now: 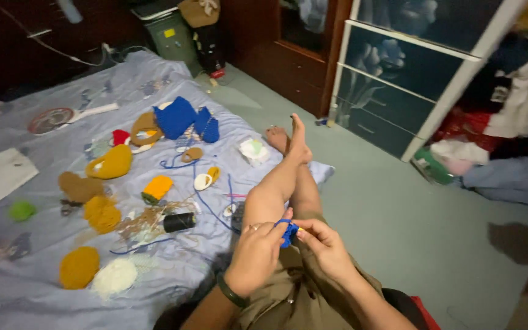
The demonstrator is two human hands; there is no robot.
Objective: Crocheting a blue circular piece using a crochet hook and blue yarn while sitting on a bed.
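Two hands — left hand [256, 253] and right hand [324, 244] — pinch one small blue crochet piece [288, 233]; blue yarn [206, 198] trails aside.

Blue crochet piece [288, 232] mostly hidden between both grips; forearms cut off at bottom edge

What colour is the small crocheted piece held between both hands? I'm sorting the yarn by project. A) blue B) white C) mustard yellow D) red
A: the left hand and right hand pinch a small blue crocheted piece above the lap.
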